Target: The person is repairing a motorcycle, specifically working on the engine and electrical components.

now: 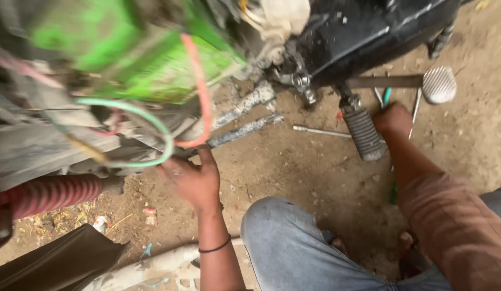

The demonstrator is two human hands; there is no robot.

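Motorcycle underside (pixel 153 81) is hanging over the dirt ground (pixel 293 167), loose wires (pixel 199 91) looping from its green panel. Left hand (pixel 194 180) is pressing spread fingers up against the frame, holding nothing. Right hand (pixel 393 119) is closing, probably on a tool, beside the ribbed footpeg (pixel 364 134). Fingers could be snagging a wire, or the hand slipping against the peg.

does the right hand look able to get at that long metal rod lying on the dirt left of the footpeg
Probably yes. The right hand rests on the ground just right of the ribbed footpeg, and the metal rod lies on open dirt beyond it; only the footpeg stands between them.
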